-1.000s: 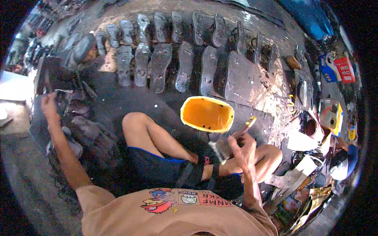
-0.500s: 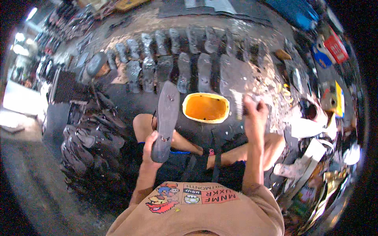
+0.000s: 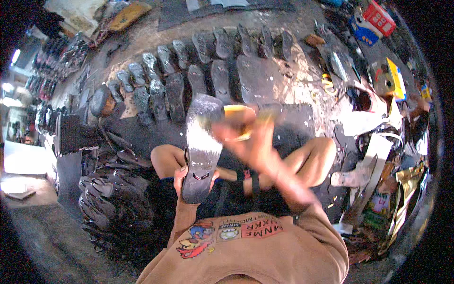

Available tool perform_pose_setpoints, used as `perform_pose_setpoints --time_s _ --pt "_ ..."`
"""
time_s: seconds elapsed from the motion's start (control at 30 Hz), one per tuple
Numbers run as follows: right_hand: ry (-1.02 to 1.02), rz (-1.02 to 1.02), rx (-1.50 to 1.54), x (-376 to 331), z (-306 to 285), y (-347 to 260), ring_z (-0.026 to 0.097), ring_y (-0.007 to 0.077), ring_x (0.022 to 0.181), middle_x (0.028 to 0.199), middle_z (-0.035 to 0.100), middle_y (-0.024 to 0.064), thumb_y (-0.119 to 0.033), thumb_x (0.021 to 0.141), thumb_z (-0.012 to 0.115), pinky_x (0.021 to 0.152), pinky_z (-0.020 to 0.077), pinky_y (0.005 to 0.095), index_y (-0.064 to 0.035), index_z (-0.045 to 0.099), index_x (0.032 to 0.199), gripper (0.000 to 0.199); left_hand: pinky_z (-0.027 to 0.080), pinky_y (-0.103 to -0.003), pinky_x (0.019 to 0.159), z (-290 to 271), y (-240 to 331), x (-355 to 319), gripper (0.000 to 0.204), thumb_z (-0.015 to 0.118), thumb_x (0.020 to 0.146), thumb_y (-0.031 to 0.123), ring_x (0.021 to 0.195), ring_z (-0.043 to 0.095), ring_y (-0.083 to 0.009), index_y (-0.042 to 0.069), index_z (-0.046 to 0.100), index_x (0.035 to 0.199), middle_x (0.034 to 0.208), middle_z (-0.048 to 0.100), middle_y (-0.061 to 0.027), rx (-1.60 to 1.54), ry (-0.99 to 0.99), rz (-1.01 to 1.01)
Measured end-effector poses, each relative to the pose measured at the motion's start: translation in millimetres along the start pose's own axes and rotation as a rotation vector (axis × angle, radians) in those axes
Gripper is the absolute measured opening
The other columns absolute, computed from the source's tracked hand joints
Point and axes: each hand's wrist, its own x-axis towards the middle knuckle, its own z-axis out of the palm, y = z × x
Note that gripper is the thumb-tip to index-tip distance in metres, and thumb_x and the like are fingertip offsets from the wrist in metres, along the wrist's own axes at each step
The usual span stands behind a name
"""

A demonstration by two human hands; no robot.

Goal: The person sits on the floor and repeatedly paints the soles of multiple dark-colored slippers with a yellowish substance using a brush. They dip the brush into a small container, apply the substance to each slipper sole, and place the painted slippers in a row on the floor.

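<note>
My left hand (image 3: pixel 180 183) grips the heel end of a dark sandal sole (image 3: pixel 204 142), held upright before me with its thumb on one edge. A wet, whitish shine covers the upper half of the sole. Blurred by motion, my right hand (image 3: pixel 250 144) is at the sole's right edge, closed around a brush (image 3: pixel 213 117) that is smeared and hard to make out. Behind that hand stands a pale yellow tub (image 3: pixel 240 108) of amber liquid, partly hidden by it.
Rows of dark soles (image 3: pixel 220 78) lie on the ground ahead. A heap of black sandals (image 3: pixel 118 189) is at my left. To the right are a yellow-and-grey box (image 3: pixel 388 78), a red-and-blue box (image 3: pixel 373 21) and scattered scraps. My folded legs (image 3: pixel 317 156) border the work spot.
My right hand with the brush has swung left from beside the tub to the sole. The sole's upper half has turned from matte to shiny. My view has shifted slightly.
</note>
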Motion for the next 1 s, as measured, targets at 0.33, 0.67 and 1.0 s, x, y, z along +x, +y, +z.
perform_pose_setpoints --time_s 0.33,0.67,1.0 --pt "0.343 0.203 0.013 54 -40 44 0.074 0.0199 0.069 0.079 0.077 0.0104 -0.027 0.080 0.089 0.065 0.0585 0.0366 -0.0054 0.077 0.093 0.028 0.058 -0.050 0.089 12 -13 11 0.064 0.056 0.095 0.051 0.102 0.070 -0.0313 0.000 0.056 0.134 0.122 0.069 -0.0214 0.358 -0.062 0.071" --pt "0.195 0.314 0.237 -17 -3 -18 0.074 0.0254 0.070 0.080 0.075 0.0135 -0.033 0.081 0.088 0.062 0.0588 0.0393 -0.0032 0.076 0.089 0.033 0.056 -0.040 0.100 63 -5 62 0.044 0.052 0.104 0.043 0.111 0.068 -0.0216 0.008 0.063 0.128 0.120 0.070 -0.0095 0.080 0.009 0.047" --pt "0.036 0.083 0.161 -76 -10 -34 0.075 0.0260 0.085 0.090 0.077 0.0081 -0.018 0.077 0.090 0.071 0.0570 0.0354 -0.0060 0.078 0.094 0.024 0.060 -0.032 0.089 49 -13 80 0.056 0.061 0.099 0.010 0.102 0.069 -0.0206 0.003 0.045 0.152 0.122 0.067 -0.0103 0.480 0.040 0.367"
